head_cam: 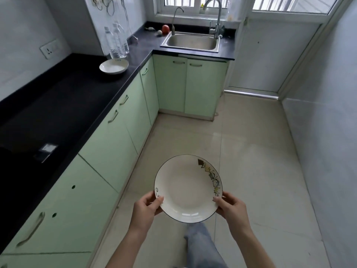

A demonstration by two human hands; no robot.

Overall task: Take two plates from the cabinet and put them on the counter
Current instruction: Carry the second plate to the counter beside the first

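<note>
Both hands clamp the decorated plate (188, 188) level over the floor, right of the black counter (58, 105): left hand (147, 207) and right hand (230, 208) pinch opposite rims for balance. Another white plate (114, 66) already sits on that counter.

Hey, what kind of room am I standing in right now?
A small home kitchen, by the look of it: a steel sink with a tall tap under the window, a black counter over pale green cabinets, and a plate held in both hands.
</note>
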